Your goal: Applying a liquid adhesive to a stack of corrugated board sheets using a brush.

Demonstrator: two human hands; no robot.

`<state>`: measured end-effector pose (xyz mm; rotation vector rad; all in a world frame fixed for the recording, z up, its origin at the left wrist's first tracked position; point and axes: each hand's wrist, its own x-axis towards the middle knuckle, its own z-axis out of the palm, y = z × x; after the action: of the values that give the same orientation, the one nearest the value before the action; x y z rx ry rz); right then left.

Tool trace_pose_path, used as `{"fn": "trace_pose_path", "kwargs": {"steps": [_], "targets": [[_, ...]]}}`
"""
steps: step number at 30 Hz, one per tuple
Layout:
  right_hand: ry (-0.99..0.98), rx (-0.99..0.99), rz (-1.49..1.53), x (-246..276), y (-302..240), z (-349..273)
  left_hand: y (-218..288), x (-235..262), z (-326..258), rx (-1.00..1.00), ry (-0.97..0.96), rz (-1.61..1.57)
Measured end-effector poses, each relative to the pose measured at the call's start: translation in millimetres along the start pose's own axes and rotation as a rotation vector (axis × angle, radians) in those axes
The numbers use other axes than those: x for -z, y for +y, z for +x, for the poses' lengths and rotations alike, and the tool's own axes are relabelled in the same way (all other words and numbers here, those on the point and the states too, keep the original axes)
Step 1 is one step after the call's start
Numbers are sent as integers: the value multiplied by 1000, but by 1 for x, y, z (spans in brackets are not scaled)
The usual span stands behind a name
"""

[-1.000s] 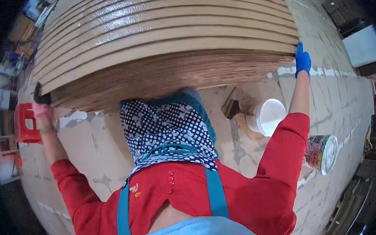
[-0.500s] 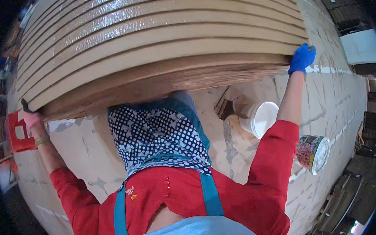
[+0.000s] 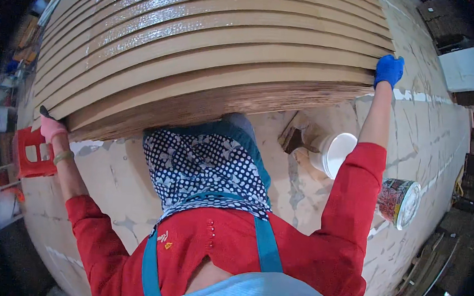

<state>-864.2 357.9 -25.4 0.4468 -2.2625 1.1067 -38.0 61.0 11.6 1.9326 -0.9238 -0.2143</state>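
Observation:
A wide stack of brown cardboard sheets (image 3: 215, 60) lies in front of me, fanned out so that each edge shows as a step. A shiny wet-looking band runs across the sheets on the left. My left hand (image 3: 52, 127), in a pink glove with dark fingertips, is closed on the stack's near left corner. At the near right corner my right hand (image 3: 389, 70), in a blue glove, is closed on the sheet edges. Both arms are spread wide. How many sheets each hand grips is hidden.
Beside my left hand stands a red plastic stool (image 3: 30, 160). A white bucket (image 3: 338, 154) and a stained paint-type bucket (image 3: 399, 201) stand on the right, near a brown cardboard piece (image 3: 297, 133). Flat dark stacks (image 3: 431, 263) line the right side.
Both hands keep hold of the cardboard corners. The left hand and near left corner sit slightly higher and further right; the whole view has shifted a little, and the near sheet edges look more spread.

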Motion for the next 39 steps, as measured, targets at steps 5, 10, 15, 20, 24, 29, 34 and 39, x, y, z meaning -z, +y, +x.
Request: {"fn": "trace_pose_path", "kwargs": {"steps": [5, 10, 15, 20, 24, 29, 34, 39], "targets": [[-31, 46, -49, -4, 7, 4, -26, -5, 45, -473, -243, 382], [-84, 406, -177, -1, 13, -3, -48, -34, 105, -609, -141, 748], [77, 421, 70, 19, 43, 5, -8, -110, 93, -527, -232, 416], [5, 227, -30, 35, 101, -10, 18, -236, 65, -900, -504, 800], [-47, 118, -104, 18, 128, -19, 39, -277, 41, -750, -551, 840], [-31, 89, 107, 22, 131, -8, 78, -221, 34, -569, -609, 876], [-269, 297, -512, 56, 137, 22, 80, -244, 54, -784, -508, 712], [-20, 1147, -943, 48, 161, 56, 64, -300, 78, -618, -547, 636]]}}
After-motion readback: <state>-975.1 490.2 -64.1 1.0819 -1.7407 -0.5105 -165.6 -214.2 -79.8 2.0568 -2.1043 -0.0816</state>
